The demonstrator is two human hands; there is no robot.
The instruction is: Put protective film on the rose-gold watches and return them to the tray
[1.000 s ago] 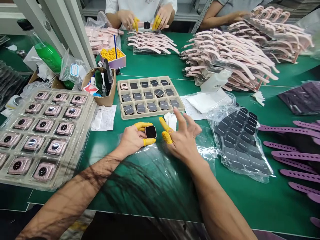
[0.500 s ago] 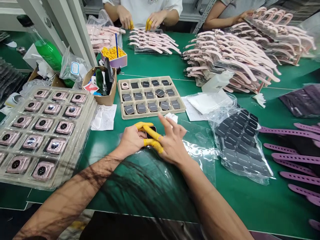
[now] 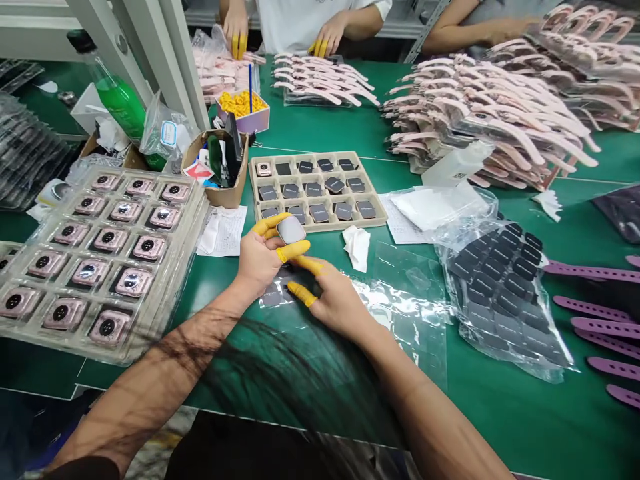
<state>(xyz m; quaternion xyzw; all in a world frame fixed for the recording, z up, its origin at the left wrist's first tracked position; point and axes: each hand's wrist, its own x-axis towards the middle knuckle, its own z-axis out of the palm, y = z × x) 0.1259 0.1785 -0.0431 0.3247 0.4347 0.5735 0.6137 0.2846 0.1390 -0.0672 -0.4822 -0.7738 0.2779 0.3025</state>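
My left hand [image 3: 257, 260], with yellow finger cots on thumb and fingers, is closed on a small square watch body [image 3: 291, 230] and holds it tilted above the green table. My right hand [image 3: 335, 300], also with yellow cots, lies low on a clear plastic sheet [image 3: 400, 300]. Its thumb and forefinger pinch the edge of a small greyish film piece [image 3: 274, 293] on the table. Just beyond the watch body stands a beige tray [image 3: 380, 217] of dark square pieces, with one pink watch body in its far left cell.
Stacked clear trays of pink watch bodies [image 3: 110, 247] fill the left. A bag of dark pieces [image 3: 500, 287] and purple straps [image 3: 595, 327] lie right. A white cloth [image 3: 357, 245], a cardboard box [image 3: 220, 193] and pink strap piles [image 3: 475, 113] lie beyond. Co-workers' hands [image 3: 327, 37] work opposite.
My left hand has lifted the watch body toward the beige tray. My right hand went to the watch face, then dropped to the table with a film piece at its fingertips.
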